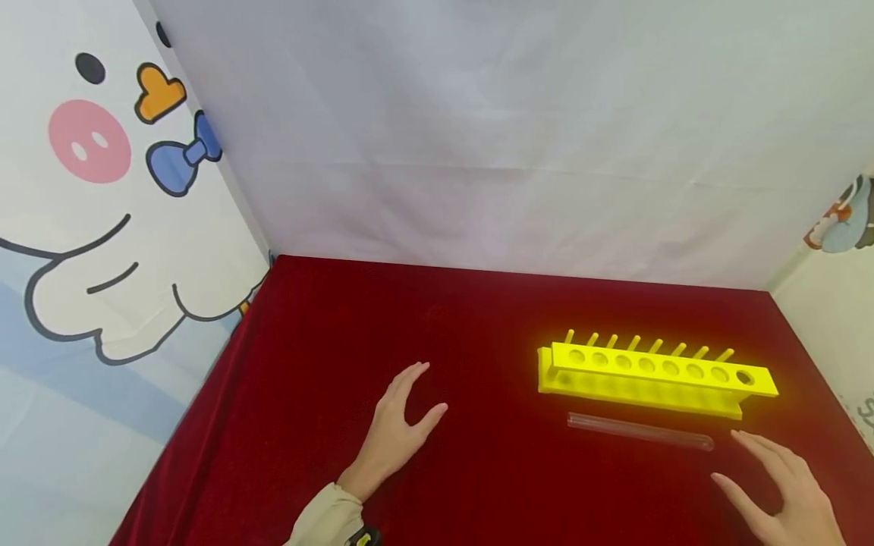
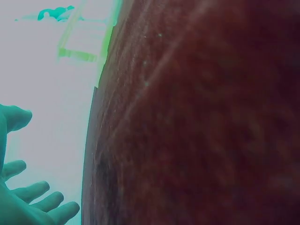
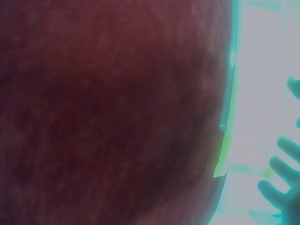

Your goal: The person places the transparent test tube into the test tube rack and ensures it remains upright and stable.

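A clear glass test tube point(image 1: 640, 431) is seen lying flat on the red-covered table point(image 1: 328, 364), just in front of a yellow test tube rack point(image 1: 655, 375) and parallel to it. The rack's row of round holes is shown empty, with pegs standing along its far edge.

The right hand point(image 1: 785, 485) is held at about five o'clock from the tube, fingers spread and relaxed, nothing gripped; its fingertips are placed just beside the tube's right end, and contact cannot be told.

The left hand point(image 1: 399, 425) is laid on the cloth at nine o'clock from the rack, well apart from it, fingers loose, thumb out, nothing held. A beige sleeve point(image 1: 328, 519) is seen at its wrist.

A white sheet point(image 1: 519, 129) is hung at twelve o'clock, and a cartoon panel point(image 1: 89, 189) at ten o'clock.

Both wrist views are filled mostly by blurred red cloth, with fingers at the edges.
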Demonstrator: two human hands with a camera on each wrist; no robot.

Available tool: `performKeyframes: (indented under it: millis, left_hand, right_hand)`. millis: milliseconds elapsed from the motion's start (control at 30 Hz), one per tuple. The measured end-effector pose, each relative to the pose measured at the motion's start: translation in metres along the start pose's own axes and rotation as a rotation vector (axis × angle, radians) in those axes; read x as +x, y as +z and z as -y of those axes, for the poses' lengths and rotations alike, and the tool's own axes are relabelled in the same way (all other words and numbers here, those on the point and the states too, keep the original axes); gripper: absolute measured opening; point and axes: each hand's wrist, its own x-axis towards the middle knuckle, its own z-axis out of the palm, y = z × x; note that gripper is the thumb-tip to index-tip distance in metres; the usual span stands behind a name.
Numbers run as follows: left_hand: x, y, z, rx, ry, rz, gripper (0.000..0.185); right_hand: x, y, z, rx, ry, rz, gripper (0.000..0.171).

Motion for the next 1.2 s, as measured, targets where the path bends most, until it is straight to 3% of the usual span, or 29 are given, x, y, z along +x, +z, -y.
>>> performKeyframes:
  millis: [200, 433, 700, 1200]
  left_hand:
    - [0.007, 0.006, -0.001, -0.093, 0.012, 0.007, 0.062]
    - [0.016, 0.015, -0.003, -0.132, 0.027, 0.022, 0.062]
    - [0.027, 0.028, -0.005, -0.164, 0.036, 0.043, 0.063]
    - [0.063, 0.068, -0.006, -0.199, 0.0, 0.074, 0.062]
  right_hand:
    - [0.001, -0.004, 0.011, 0.015, -0.043, -0.032, 0.065]
    - [0.001, -0.007, 0.02, 0.038, -0.055, -0.02, 0.063]
    - [0.003, -0.007, 0.023, 0.051, -0.129, -0.055, 0.061]
    - [0.038, 0.001, 0.01, 0.085, -0.237, -0.057, 0.064]
